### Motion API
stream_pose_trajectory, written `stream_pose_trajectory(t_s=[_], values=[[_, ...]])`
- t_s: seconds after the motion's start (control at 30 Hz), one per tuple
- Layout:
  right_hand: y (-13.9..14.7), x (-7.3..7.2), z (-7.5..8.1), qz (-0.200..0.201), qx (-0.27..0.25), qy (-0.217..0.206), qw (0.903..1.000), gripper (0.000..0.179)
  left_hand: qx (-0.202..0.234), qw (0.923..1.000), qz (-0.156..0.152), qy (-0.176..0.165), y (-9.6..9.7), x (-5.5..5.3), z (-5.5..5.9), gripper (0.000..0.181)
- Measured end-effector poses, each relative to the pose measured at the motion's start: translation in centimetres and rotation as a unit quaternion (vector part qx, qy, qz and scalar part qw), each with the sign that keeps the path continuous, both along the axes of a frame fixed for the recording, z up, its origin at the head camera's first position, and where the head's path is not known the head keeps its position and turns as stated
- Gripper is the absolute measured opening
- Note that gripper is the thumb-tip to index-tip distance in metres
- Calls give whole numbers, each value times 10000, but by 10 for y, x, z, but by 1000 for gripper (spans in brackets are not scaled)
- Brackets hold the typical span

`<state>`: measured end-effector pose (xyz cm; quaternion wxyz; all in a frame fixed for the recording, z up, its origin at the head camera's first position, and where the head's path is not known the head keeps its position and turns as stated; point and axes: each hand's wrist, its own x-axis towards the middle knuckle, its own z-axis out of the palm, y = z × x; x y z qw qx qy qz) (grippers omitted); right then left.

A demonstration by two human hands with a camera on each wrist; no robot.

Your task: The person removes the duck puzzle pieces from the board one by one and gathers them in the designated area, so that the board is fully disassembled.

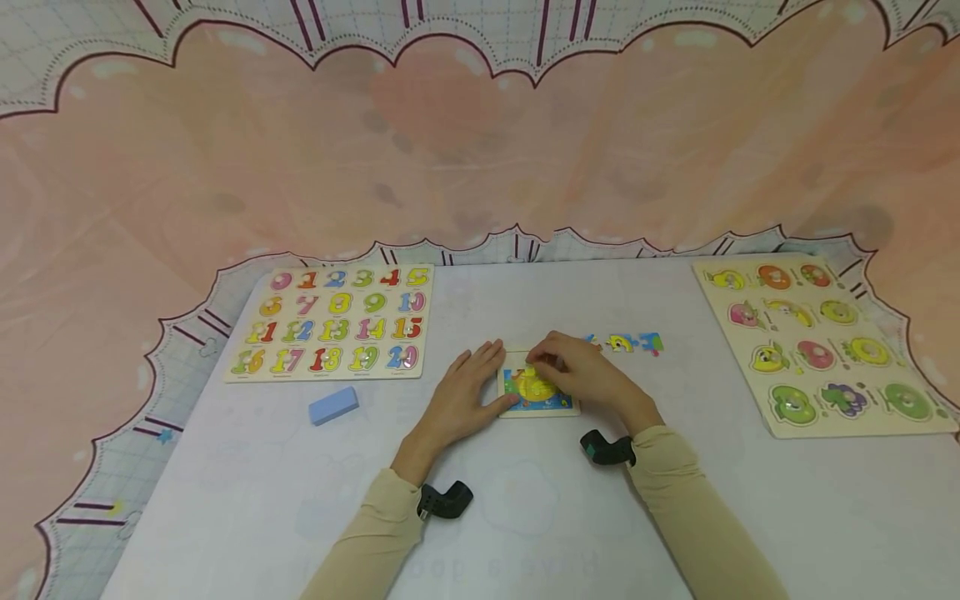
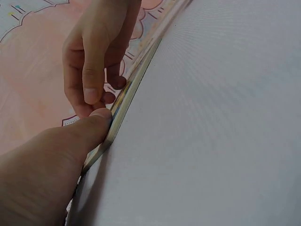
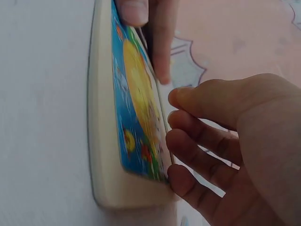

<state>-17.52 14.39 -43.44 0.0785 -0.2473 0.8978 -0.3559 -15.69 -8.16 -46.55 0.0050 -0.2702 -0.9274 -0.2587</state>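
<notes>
A small wooden jigsaw board with a yellow and blue picture lies on the table between the hands. My left hand is at its left side, fingers extended and spread, with the thumb resting on the board's near left edge. Over the upper part of the picture is my right hand. Its fingers are loosely bent, their tips right at the picture surface, and no piece shows between them. Loose jigsaw pieces lie in a row beyond the right hand, one partly hidden by it.
A number board lies at the back left, with a blue block just in front of it. At the right is a fruit board. A patterned cloth covers the backdrop behind the white table.
</notes>
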Motion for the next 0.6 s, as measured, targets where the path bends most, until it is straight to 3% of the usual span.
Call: stream_pose_trajectory(t_s=[0.17, 0.6], values=[[-7, 3, 0, 203, 164, 83, 9996, 22, -9, 10000, -16, 18, 0, 0, 1, 72], [-10, 6, -1, 261, 359, 88, 9990, 23, -32, 10000, -16, -66, 0, 1, 3, 72]])
